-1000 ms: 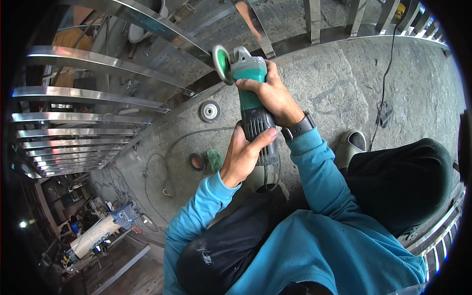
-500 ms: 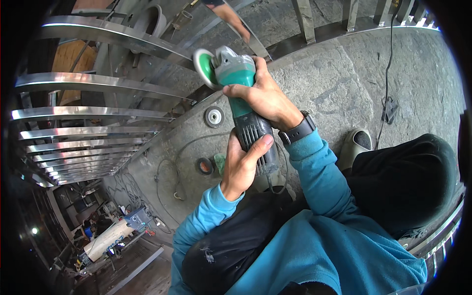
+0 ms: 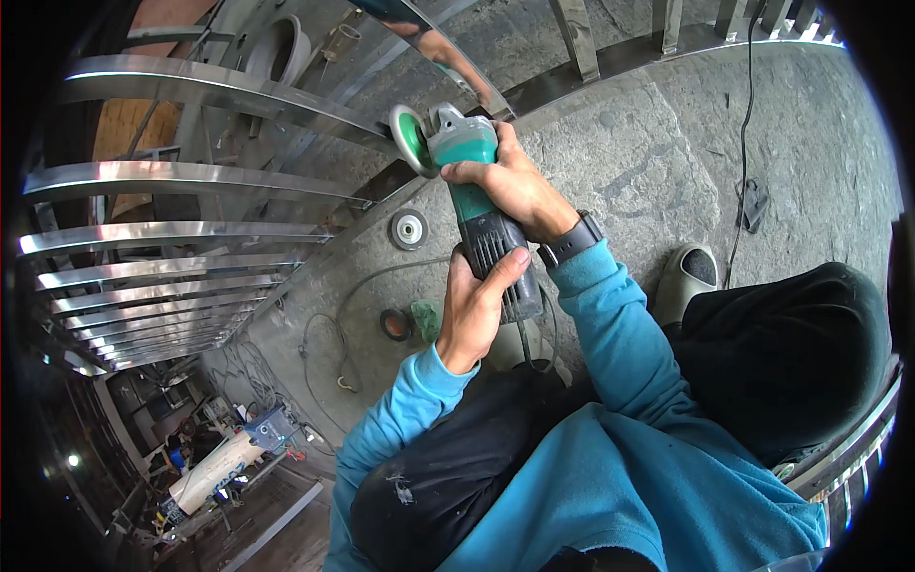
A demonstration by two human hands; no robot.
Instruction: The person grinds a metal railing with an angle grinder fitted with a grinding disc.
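Between my two hands I hold a green and black angle grinder (image 3: 472, 202), its head pointing away from me. My right hand (image 3: 519, 186) wraps around the green neck just behind the grey gear head. Lower down, my left hand (image 3: 472, 310) grips the black rear body, thumb lying along its vents. A white-rimmed polishing disc (image 3: 412, 140) with a green face stands on edge at the grinder's left side. It is close to a shiny metal bar (image 3: 229, 92) of the railing; whether they touch I cannot tell. The power cord leaves the rear of the grinder.
A spare disc (image 3: 409, 230), a dark ring (image 3: 395, 324) and a green crumpled piece (image 3: 426, 318) lie on the concrete floor. Metal railings stand left and ahead. A black cable (image 3: 746, 143) runs along the floor at right. A pale cylinder (image 3: 212, 469) lies lower left among tangled wires.
The grinder and my hands have shifted slightly right and down in view. The railing and floor objects have also shifted a little. My grip is unchanged.
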